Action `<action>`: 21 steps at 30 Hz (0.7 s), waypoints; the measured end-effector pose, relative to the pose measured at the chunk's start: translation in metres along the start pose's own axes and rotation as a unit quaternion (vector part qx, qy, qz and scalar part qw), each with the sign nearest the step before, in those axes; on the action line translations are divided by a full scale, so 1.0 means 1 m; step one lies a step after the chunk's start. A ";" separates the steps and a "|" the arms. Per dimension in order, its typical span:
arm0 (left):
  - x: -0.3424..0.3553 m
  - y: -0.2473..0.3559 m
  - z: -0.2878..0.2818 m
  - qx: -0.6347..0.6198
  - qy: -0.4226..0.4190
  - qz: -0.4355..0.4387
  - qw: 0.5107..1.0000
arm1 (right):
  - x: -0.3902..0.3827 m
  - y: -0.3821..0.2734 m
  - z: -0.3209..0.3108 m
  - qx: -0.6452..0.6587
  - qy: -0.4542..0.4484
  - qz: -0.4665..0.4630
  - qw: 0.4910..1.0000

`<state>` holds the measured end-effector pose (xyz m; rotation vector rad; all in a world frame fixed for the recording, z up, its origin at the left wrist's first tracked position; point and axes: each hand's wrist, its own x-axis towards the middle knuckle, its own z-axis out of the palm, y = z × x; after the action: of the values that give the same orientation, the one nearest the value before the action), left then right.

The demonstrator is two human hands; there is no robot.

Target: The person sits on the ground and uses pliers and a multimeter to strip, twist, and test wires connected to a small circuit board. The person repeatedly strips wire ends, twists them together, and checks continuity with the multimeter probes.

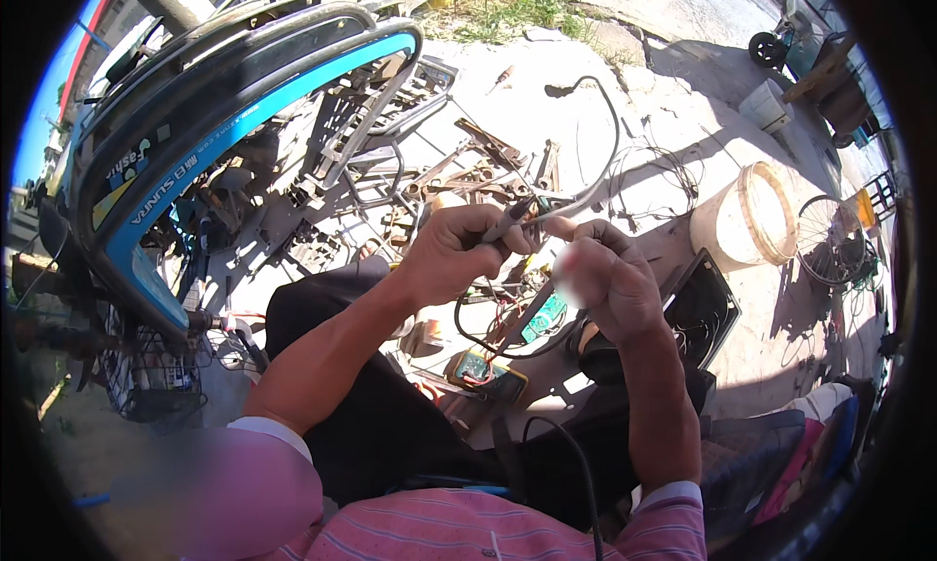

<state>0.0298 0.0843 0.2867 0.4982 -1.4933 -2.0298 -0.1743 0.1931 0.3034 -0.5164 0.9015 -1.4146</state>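
Observation:
My left hand (464, 249) grips a grey cable end (493, 231) with a dark pointed piece at its tip, held up at mid-view. Close by on the right, my right hand (600, 273) has its fingers curled at the grey cable (566, 209), partly blurred. A black cable (459, 317) loops below my hands. Beneath them on the ground lie a green circuit board (542, 319), a yellow-edged multimeter (488, 375) with red leads, and an open black case (712, 302).
A blue-and-black vehicle frame (244, 102) occupies the upper left. Rusty metal parts (498, 161) litter the pale ground in front of me. A cream bucket (732, 219) and spoked wheel (830, 239) stand at right. Folded cloths (761, 463) lie at lower right.

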 end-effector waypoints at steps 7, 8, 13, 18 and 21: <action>-0.022 0.012 -0.011 0.068 -0.085 0.044 0.993 | 0.011 0.004 -0.009 0.016 -0.049 0.012 0.999; -0.024 0.011 -0.014 0.092 -0.103 0.053 0.989 | 0.011 0.005 -0.010 0.030 -0.047 0.009 0.998; -0.033 0.008 -0.024 0.217 -0.201 -0.039 0.954 | 0.016 0.005 -0.014 0.027 0.003 -0.025 0.999; -0.040 0.006 -0.020 0.241 -0.135 -0.090 0.957 | 0.013 -0.001 -0.012 -0.003 -0.033 -0.047 0.998; -0.032 0.003 -0.035 0.257 0.025 -0.193 0.947 | 0.010 0.007 -0.004 -0.037 -0.094 -0.070 0.992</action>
<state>0.0761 0.0785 0.2777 1.1182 -2.0243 -1.8598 -0.1736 0.1849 0.2933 -0.7687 0.7791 -1.4363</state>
